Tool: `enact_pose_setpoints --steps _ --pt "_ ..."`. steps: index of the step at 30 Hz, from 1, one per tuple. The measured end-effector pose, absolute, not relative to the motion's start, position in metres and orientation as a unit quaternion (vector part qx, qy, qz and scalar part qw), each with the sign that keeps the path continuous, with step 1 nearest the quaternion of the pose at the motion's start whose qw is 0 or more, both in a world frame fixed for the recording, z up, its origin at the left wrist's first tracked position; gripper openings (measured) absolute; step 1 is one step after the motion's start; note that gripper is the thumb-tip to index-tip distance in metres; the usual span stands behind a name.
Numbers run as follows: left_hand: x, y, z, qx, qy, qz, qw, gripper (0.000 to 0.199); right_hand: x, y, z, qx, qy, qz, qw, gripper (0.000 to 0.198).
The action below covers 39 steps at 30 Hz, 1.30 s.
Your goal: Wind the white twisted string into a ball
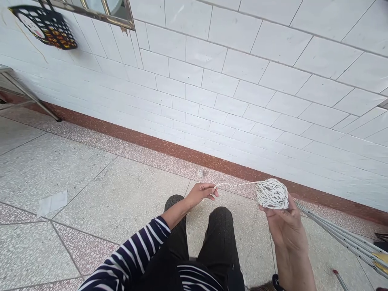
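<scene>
In the middle of the head view, my left hand (203,192) pinches the loose end of a thin white strand between thumb and fingers. The strand (239,185) runs slightly slack to a ball of yarn (272,195), off-white with dark flecks. My right hand (286,220) grips that ball from below and from its right side, the palm turned up. On the floor beyond my left hand lies a small pale round object (200,173), too small to name.
A white tiled wall (218,89) rises ahead above a red-brown skirting (145,135). Light metal poles (339,236) lean at the right. At the left are a metal-legged stand (33,95), a hanging black patterned bag (45,28) and a white sheet (53,203) on the speckled floor.
</scene>
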<state>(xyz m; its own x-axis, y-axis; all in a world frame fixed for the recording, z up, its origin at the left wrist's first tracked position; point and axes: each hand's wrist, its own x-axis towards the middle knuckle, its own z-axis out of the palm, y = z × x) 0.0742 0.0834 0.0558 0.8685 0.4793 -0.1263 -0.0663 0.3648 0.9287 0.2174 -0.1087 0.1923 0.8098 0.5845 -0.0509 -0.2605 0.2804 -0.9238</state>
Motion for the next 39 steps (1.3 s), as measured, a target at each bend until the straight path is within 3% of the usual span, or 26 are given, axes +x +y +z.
enact_pose_setpoints --steps 13,20,25,31,36,39 --pt "0.060 0.069 0.062 0.557 0.192 0.114 0.800 0.032 0.244 -0.109 0.189 -0.546 -0.136 0.220 0.797 0.042" --pt "0.029 0.055 0.072 0.655 0.129 0.050 0.743 0.033 0.254 -0.086 0.197 -0.564 -0.158 0.191 0.788 0.046" --pt "0.017 0.058 0.077 0.733 0.170 0.057 0.656 0.042 0.245 -0.069 0.197 -0.626 -0.224 0.168 0.728 0.062" --pt "0.010 0.047 0.084 0.700 0.166 0.040 0.694 0.039 0.259 -0.041 0.166 -0.727 -0.284 0.070 0.621 0.065" --pt "0.005 0.054 0.062 0.683 0.203 0.059 0.699 0.043 0.265 -0.038 0.159 -0.637 -0.174 0.148 0.736 0.059" --pt "0.012 0.069 0.045 0.736 0.227 0.060 0.634 0.034 0.252 -0.049 0.180 -0.583 -0.168 0.248 0.755 0.052"
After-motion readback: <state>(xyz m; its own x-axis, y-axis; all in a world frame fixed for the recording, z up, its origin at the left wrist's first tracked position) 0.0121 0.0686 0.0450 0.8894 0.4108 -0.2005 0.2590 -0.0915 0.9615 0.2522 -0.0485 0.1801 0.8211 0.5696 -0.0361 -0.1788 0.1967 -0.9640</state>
